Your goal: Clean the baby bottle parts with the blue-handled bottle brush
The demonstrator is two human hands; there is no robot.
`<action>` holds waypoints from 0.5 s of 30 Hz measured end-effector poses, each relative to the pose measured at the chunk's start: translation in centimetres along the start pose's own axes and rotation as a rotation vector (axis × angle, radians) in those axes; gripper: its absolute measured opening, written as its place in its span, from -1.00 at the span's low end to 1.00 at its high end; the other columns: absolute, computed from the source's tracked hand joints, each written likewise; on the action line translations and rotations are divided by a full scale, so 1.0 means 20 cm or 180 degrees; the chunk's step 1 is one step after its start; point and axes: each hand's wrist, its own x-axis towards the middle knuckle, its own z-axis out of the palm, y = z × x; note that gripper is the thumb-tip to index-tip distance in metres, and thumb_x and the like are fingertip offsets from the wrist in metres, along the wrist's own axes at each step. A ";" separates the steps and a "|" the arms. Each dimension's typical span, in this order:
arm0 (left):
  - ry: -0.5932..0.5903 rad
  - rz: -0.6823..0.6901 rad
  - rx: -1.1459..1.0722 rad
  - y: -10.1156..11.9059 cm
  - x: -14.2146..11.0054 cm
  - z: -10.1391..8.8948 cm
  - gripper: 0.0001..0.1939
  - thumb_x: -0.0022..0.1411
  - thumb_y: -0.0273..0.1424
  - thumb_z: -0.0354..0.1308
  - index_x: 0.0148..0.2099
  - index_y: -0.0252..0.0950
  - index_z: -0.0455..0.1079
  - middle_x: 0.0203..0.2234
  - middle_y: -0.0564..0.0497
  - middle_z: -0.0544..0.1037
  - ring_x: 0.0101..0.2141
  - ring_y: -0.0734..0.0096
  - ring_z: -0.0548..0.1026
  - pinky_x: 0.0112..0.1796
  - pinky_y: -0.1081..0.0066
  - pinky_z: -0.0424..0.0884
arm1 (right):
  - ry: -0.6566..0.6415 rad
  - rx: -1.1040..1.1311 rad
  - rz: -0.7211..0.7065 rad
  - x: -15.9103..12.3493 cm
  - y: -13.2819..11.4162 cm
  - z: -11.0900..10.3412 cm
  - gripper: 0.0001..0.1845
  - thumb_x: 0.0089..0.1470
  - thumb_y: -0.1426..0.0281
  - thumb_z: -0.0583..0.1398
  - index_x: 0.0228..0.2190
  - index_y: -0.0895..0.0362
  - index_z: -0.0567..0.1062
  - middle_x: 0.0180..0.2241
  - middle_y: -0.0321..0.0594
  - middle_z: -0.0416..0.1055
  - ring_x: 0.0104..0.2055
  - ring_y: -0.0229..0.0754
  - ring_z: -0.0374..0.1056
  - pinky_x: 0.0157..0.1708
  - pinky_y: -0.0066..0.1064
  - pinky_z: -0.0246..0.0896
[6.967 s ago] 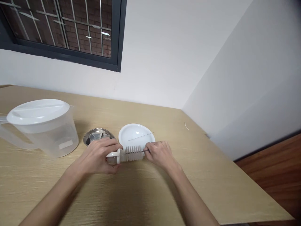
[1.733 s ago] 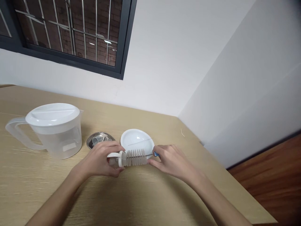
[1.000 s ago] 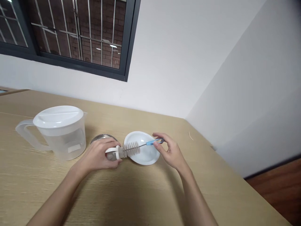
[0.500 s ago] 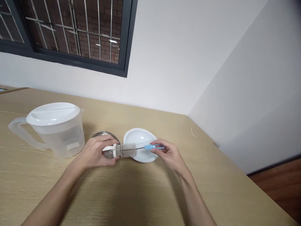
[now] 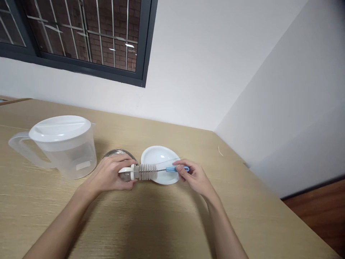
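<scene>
My left hand [image 5: 113,172] is wrapped round a small clear bottle with a white collar [image 5: 132,172] and a ridged, see-through neck [image 5: 147,172] pointing right. Between the thumb and fingers of my right hand [image 5: 192,176] is the blue handle of a thin brush [image 5: 172,169]. Its twisted wire stem runs left into the ridged neck. I cannot make out the bristles clearly. Beneath and behind the stem sits a white oval bowl [image 5: 153,154]. A round metal dish [image 5: 118,151] is partly hidden behind my left hand.
A clear plastic pitcher [image 5: 71,156] with a white lid stands on the wooden table [image 5: 107,223] at left, its handle facing left. A thin pale strip [image 5: 220,151] lies at the right. Behind the table are a white wall [image 5: 183,90] and a barred window [image 5: 86,32].
My right thumb and fingers have shifted slightly on the blue handle. The brush and bottle stay almost in place, and the whole view has tilted a little.
</scene>
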 end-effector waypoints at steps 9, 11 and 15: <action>-0.0152 -0.0358 -0.0302 -0.03 0.01 -0.02 -0.62 -0.08 -0.28 0.32 -0.13 -0.14 0.52 -0.21 0.07 0.62 -0.20 0.26 0.56 -0.19 0.39 0.42 | 0.0265 0.0573 -0.0396 0.00 0.06 -0.06 -0.74 0.08 0.27 0.32 -0.18 0.08 0.55 -0.43 -0.23 0.53 -0.39 -0.22 0.47 -0.33 -0.39 0.39; -0.0170 -0.0378 -0.0349 -0.03 0.01 -0.01 -0.61 -0.09 -0.27 0.33 -0.12 -0.14 0.52 -0.20 0.07 0.63 -0.20 0.26 0.56 -0.18 0.38 0.42 | 0.0321 0.0621 -0.0390 0.00 0.06 -0.06 -0.75 0.07 0.27 0.33 -0.21 0.10 0.56 -0.48 -0.23 0.53 -0.43 -0.21 0.47 -0.36 -0.40 0.39; -0.0170 -0.0359 -0.0390 -0.03 0.00 0.00 -0.60 -0.09 -0.28 0.33 -0.12 -0.15 0.52 -0.20 0.05 0.63 -0.20 0.24 0.56 -0.19 0.36 0.42 | 0.0361 0.0704 -0.0324 -0.01 0.07 -0.06 -0.74 0.05 0.25 0.33 -0.23 0.12 0.57 -0.51 -0.23 0.53 -0.50 -0.21 0.47 -0.41 -0.37 0.41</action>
